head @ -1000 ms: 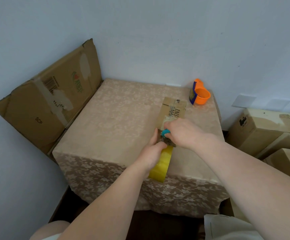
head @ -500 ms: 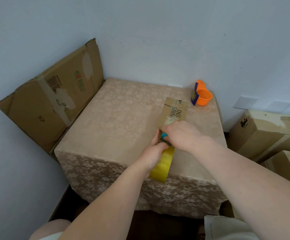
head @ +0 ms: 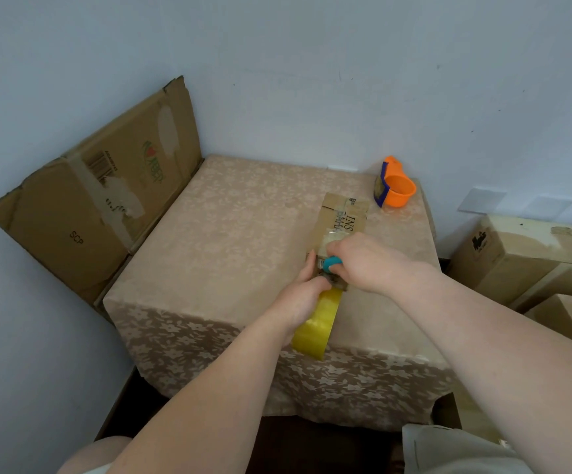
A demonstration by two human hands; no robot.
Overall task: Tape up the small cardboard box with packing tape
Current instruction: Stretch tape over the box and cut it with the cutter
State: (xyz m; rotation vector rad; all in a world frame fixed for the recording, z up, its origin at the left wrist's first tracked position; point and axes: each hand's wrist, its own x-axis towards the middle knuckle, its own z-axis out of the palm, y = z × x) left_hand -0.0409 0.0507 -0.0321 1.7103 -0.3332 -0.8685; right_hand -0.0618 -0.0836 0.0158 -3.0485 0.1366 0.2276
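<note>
Hands, two of them, meet over one small cardboard box (head: 344, 220) lying flat on the floral-clothed table (head: 230, 241). Left hand (head: 303, 297) grips the yellow tape roll (head: 318, 325); right hand (head: 363, 261) clenches a teal tool (head: 330, 263), hiding the box's near end. One orange dispenser (head: 397, 189) sits behind.

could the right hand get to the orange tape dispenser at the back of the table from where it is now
Probably yes. The orange tape dispenser stands alone beyond the small box, bare tablecloth between, but the right hand already grips a teal tool.
</note>
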